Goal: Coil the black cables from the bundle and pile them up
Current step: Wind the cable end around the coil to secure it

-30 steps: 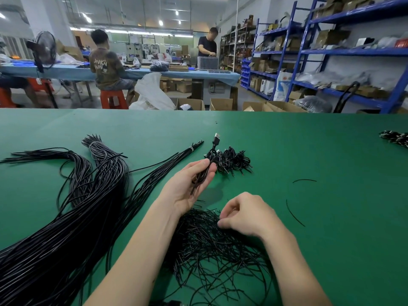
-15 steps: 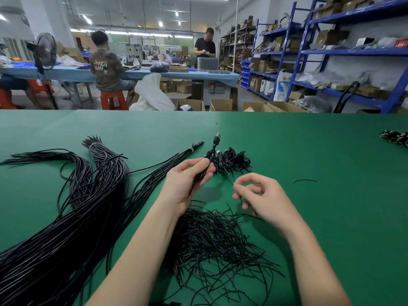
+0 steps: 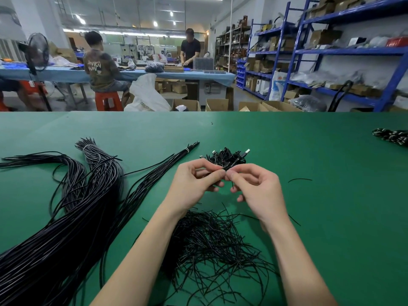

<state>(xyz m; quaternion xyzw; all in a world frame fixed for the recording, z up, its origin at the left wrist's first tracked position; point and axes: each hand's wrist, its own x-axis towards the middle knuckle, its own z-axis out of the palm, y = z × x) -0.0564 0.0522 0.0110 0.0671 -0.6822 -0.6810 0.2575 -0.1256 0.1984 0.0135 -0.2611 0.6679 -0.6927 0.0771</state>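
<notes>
green table (image 3: 309, 217) holds everything. far left: long bundle of black cables (image 3: 66, 217), fanned out, two branches tied with white bands near their far tips. near edge, under both forearms: loose heap of short black twist ties (image 3: 209, 244), partly hidden by the left wrist. a single stray tie (image 3: 299, 179) lies right of the right hand, apart from it. at the far right edge a striped black-and-white bunch (image 3: 391, 136), cut off by the frame. beyond the table: two people at a blue bench, cardboard boxes on the floor, blue shelving (image 3: 293, 51) on the right.

pile of coiled cables (image 3: 223, 156) sits on the table just behind the hands, usb plugs sticking out; fingertips overlap its near edge in view, can't tell if they touch it.

left hand (image 3: 194, 184) fingers curled, gripping a coiled cable (image 3: 229, 166) between thumb and fingers. right hand (image 3: 258, 188) thumb and forefinger pinch narrow on a twist tie (image 3: 232, 184) at the same coil, tie end hanging down below the fingertips. both sets of fingertips meet at the coil, held above the table between the tie heap and the pile.
</notes>
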